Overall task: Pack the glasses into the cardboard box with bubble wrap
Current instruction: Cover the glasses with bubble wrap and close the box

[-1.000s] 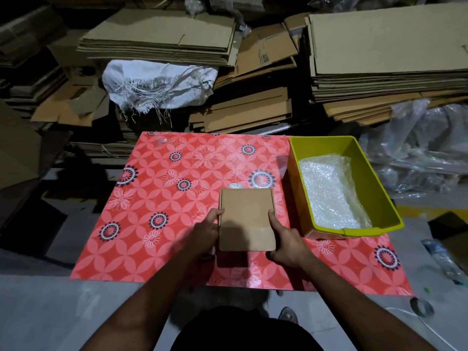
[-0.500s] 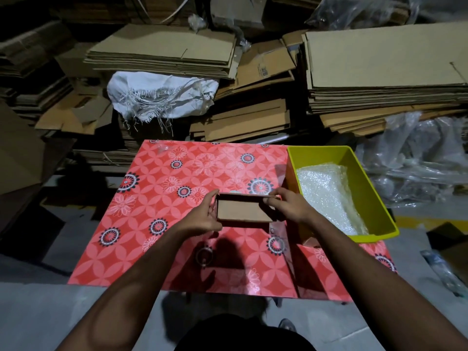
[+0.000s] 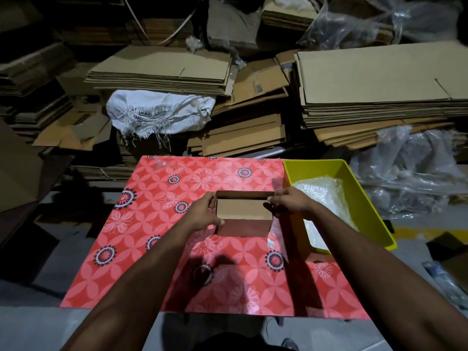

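Both hands, left hand (image 3: 202,214) and right hand (image 3: 286,202), grip the light, stiff cardboard box (image 3: 243,216) by its side walls (bubble wrap (image 3: 321,193) at three o'clock).

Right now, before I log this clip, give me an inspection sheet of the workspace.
Surface: red floral tablecloth, low table on grey floor.
Job's things: small cardboard box held above the cloth; bubble wrap lying in the yellow bin at the right edge; glasses not clearly seen.
Clutter: clear plastic scrap beside the box.
Grippers: left hand grips the box's left side; right hand pinches its top right edge.
Cables: nothing seen.
Surroundings: stacked flat cardboard, white sack, plastic sheeting.
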Motion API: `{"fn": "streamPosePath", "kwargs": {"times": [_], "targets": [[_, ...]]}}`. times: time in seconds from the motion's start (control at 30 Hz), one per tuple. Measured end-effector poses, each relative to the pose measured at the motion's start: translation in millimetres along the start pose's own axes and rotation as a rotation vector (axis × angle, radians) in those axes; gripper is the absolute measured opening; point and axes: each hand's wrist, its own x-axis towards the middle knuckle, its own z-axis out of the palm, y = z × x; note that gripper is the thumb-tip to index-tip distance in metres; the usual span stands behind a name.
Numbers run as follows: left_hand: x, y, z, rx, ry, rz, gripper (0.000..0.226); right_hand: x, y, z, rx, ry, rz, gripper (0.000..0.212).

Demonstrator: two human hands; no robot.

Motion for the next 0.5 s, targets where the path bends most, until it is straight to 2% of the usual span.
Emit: {"fn": "streamPosePath", "kwargs": {"times": [0.23, 0.33, 0.5], "targets": [[7, 1, -6, 0.009, -0.049, 0.032, 0.072, 5, 4, -14, 0.051, -0.227, -0.053, 0.006], [10, -1, -7, 0.007, -0.056, 0.042, 0.070, 9, 8, -18, 0.086, -0.263, -0.036, 0.011], [4, -2, -1, 0.020, -0.020, 0.093, 0.063, 18, 16, -19, 0.201, -0.233, -0.022, 0.011]]}}
